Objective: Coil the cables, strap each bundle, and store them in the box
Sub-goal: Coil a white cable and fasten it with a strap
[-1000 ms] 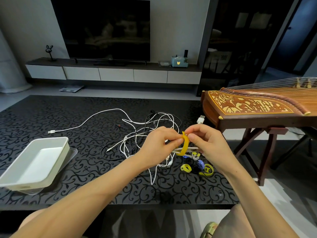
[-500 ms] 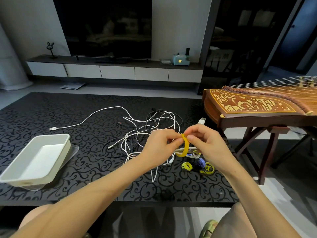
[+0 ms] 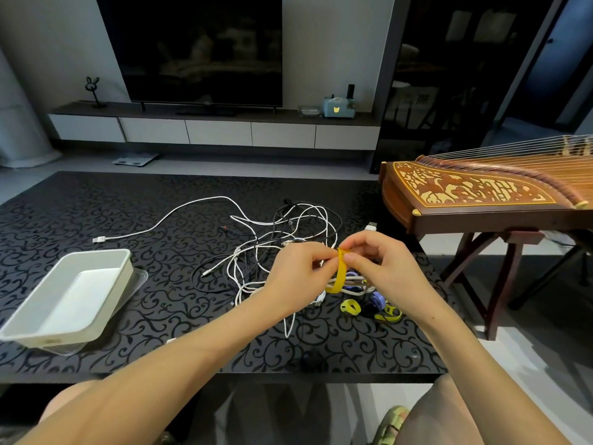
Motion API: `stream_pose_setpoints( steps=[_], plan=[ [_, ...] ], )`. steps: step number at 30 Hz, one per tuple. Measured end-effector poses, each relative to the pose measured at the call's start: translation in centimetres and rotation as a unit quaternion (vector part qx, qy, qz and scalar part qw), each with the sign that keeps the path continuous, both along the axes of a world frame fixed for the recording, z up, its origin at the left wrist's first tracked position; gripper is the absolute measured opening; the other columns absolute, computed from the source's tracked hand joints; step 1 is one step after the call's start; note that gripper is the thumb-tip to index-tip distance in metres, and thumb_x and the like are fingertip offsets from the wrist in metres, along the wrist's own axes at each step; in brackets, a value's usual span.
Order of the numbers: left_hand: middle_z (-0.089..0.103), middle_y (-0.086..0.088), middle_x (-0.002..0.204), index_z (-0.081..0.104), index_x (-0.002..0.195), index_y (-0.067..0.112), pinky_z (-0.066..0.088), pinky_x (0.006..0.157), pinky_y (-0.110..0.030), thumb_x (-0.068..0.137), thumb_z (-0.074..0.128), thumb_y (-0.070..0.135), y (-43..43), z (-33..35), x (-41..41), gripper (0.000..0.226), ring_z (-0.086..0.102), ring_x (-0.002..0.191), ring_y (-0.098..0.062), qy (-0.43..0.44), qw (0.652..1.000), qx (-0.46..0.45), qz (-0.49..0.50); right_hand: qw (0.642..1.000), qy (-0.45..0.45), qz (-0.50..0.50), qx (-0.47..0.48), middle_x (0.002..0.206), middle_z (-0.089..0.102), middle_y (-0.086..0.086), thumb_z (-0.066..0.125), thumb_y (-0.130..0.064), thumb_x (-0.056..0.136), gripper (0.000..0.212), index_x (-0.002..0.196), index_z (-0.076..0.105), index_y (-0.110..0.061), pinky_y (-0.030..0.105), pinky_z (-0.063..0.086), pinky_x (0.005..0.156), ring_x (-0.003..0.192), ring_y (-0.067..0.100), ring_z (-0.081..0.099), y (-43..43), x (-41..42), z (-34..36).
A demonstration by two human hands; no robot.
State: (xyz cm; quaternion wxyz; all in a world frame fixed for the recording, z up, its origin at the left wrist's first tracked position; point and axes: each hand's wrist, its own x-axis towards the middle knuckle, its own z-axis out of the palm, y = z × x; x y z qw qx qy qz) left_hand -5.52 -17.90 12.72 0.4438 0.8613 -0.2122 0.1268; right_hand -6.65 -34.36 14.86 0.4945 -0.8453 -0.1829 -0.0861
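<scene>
Yellow strap point(image 3: 340, 278), pinched by left hand point(image 3: 300, 275), right hand point(image 3: 383, 268)

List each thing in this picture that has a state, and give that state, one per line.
Left hand, pinches the yellow strap.
Right hand, pinches the same strap.
Yellow strap, held above the table, curved.
Cables, tangled loose on the table, uncoiled.
White box, open, empty.
Spare straps, lying looped on the table.
Television, off.

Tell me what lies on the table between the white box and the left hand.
Head view: a loose tangle of white and black cables lies on the table between the box and the left hand.
</scene>
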Motion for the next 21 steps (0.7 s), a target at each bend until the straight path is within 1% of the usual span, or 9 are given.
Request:
stream_pose_setpoints(
  steps=[4, 6, 8, 9, 11, 13, 16, 19, 21],
  plan=[
    [0.067, 0.002, 0.076, 0.076, 0.088, 0.025, 0.047, 0.069, -0.037, 0.085, 0.048, 0.042, 0.2, 0.1, 0.0, 0.033, 0.059, 0.074, -0.014, 0.002, 0.999, 0.029, -0.026, 0.999, -0.016, -0.018, 0.026, 0.071, 0.071, -0.002, 0.067, -0.013, 0.086, 0.011, 0.083, 0.071, -0.023, 0.039, 0.055, 0.069, 0.069, 0.015, 0.067, 0.1, 0.0, -0.1],
    [0.066, 0.003, 0.076, 0.076, 0.091, 0.023, 0.048, 0.071, -0.039, 0.088, 0.052, 0.033, 0.3, 0.2, 0.1, 0.026, 0.058, 0.074, -0.013, 0.002, 0.999, 0.032, -0.022, 0.998, -0.039, -0.038, 0.008, 0.066, 0.068, -0.001, 0.068, -0.016, 0.085, 0.009, 0.083, 0.073, -0.023, 0.035, 0.053, 0.064, 0.063, 0.015, 0.064, 0.0, 0.2, -0.5],
    [0.067, 0.003, 0.078, 0.075, 0.095, 0.020, 0.048, 0.073, -0.042, 0.090, 0.056, 0.023, 0.4, 0.2, 0.2, 0.020, 0.059, 0.075, -0.015, 0.002, 0.999, 0.028, -0.020, 0.995, -0.082, -0.053, -0.024, 0.064, 0.066, -0.005, 0.068, -0.017, 0.085, 0.007, 0.083, 0.074, -0.020, 0.029, 0.049, 0.060, 0.061, 0.012, 0.059, -0.1, 0.4, -0.6],
    [0.068, 0.003, 0.079, 0.075, 0.096, 0.020, 0.049, 0.074, -0.042, 0.089, 0.055, 0.024, 0.3, 0.3, 0.2, 0.021, 0.060, 0.075, -0.015, 0.005, 0.999, 0.027, -0.020, 0.990, -0.120, -0.056, -0.046, 0.066, 0.065, -0.006, 0.067, -0.017, 0.086, 0.007, 0.083, 0.073, -0.018, 0.025, 0.046, 0.059, 0.061, 0.011, 0.057, -0.1, 0.3, -0.6],
    [0.069, 0.000, 0.079, 0.075, 0.098, 0.021, 0.049, 0.074, -0.041, 0.086, 0.051, 0.029, 0.3, 0.6, 0.2, 0.028, 0.061, 0.076, -0.017, 0.013, 0.999, 0.030, -0.023, 0.967, -0.217, -0.061, -0.121, 0.069, 0.064, -0.007, 0.062, -0.017, 0.088, 0.011, 0.082, 0.070, -0.012, 0.018, 0.043, 0.061, 0.063, 0.007, 0.055, 0.2, 0.3, -0.8],
    [0.069, -0.005, 0.078, 0.074, 0.100, 0.022, 0.048, 0.072, -0.038, 0.087, 0.049, 0.029, 0.5, 0.9, 0.1, 0.029, 0.061, 0.073, -0.020, 0.023, 0.998, 0.046, -0.037, 0.941, -0.267, -0.072, -0.195, 0.070, 0.062, -0.003, 0.053, -0.021, 0.091, 0.020, 0.081, 0.065, -0.010, 0.020, 0.041, 0.061, 0.063, 0.011, 0.055, 0.4, 0.3, -1.2],
    [0.068, -0.006, 0.074, 0.069, 0.112, 0.024, 0.044, 0.062, -0.027, 0.091, 0.056, 0.019, 1.0, 1.5, -0.1, 0.025, 0.055, 0.064, -0.017, 0.034, 0.993, 0.079, -0.078, 0.925, -0.278, -0.094, -0.241, 0.067, 0.055, 0.000, 0.042, -0.022, 0.094, 0.024, 0.081, 0.057, -0.008, 0.029, 0.038, 0.047, 0.052, 0.018, 0.048, 0.3, 0.4, -1.1],
    [0.068, -0.005, 0.077, 0.066, 0.112, 0.016, 0.036, 0.057, -0.018, 0.092, 0.056, 0.019, 1.4, 1.6, 0.2, 0.023, 0.049, 0.060, -0.012, 0.019, 0.986, 0.142, -0.083, 0.926, -0.261, -0.094, -0.255, 0.066, 0.040, -0.003, 0.045, -0.010, 0.094, 0.014, 0.081, 0.050, -0.006, 0.023, 0.023, 0.040, 0.045, 0.018, 0.036, 0.2, 0.3, -0.6],
    [0.069, -0.004, 0.085, 0.061, 0.116, 0.015, 0.034, 0.060, -0.016, 0.093, 0.055, 0.021, 1.7, 1.6, 0.3, 0.025, 0.052, 0.067, -0.010, 0.001, 0.980, 0.180, -0.079, 0.942, -0.208, -0.081, -0.249, 0.068, 0.039, -0.003, 0.043, -0.008, 0.098, 0.014, 0.084, 0.046, -0.007, 0.034, 0.033, 0.043, 0.048, 0.027, 0.045, 0.3, 0.4, -0.4]
  ],
)
